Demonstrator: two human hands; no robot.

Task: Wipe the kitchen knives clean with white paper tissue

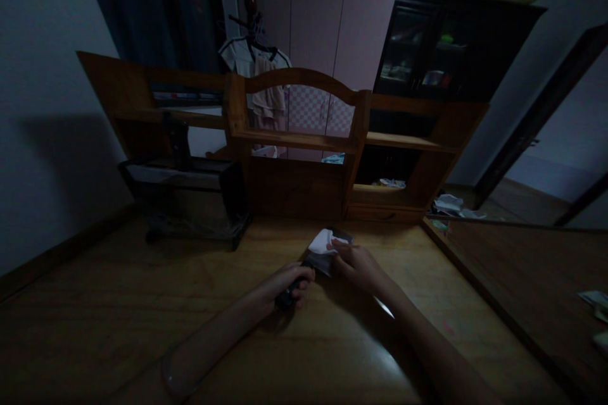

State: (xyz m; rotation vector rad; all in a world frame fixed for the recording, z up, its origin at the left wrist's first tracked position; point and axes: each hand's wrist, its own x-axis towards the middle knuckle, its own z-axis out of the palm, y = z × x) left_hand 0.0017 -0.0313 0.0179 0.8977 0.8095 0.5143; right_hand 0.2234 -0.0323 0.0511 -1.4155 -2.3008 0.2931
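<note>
Left hand (297, 285) clenched on black handle (285, 298); right hand (356, 264) grasping white cloth (320, 242) against blade (323, 264). Best: handle steady, cloth folded thick, fingers clear of edge.

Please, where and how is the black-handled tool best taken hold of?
Probably by the black handle, coming from the near left, where the left hand wraps it. The handle is narrow and its end points toward the near left; the flat grey part lies beyond it, partly covered by the white cloth or paper and the right hand.
</note>
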